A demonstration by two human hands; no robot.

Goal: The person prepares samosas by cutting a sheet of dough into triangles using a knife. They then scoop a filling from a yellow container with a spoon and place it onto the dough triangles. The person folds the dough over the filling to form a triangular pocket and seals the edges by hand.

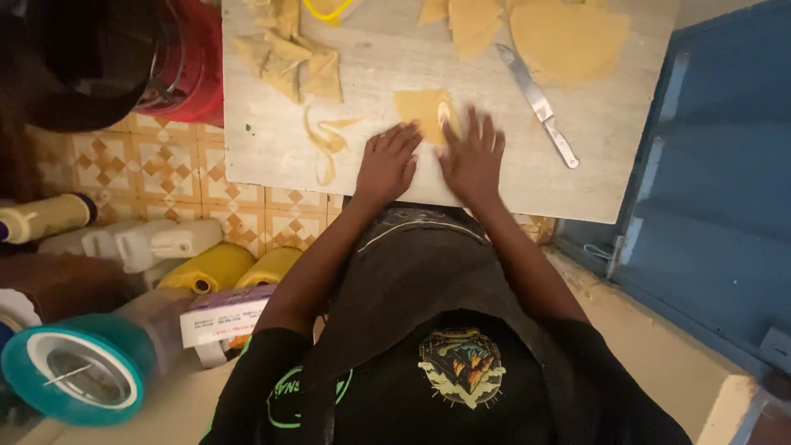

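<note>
A small yellow piece of dough [422, 110] lies on a pale wooden board [362, 74] near its front edge. My left hand [386, 163] rests flat on the board just left of the piece, fingertips at its lower edge. My right hand [474, 152] lies with spread fingers over the piece's right side, pressing on it. Neither hand grips anything. A thin curled dough strip [327, 142] lies left of my left hand. A metal knife [539, 104] lies on the board to the right of my right hand.
Several folded dough triangles [290, 56] sit at the board's far left, and a large flat dough sheet [567, 39] at the far right. Plastic jerrycans [216, 268], bottles and a teal-rimmed container [70, 375] stand on the tiled floor at left. A blue door [725, 181] is at right.
</note>
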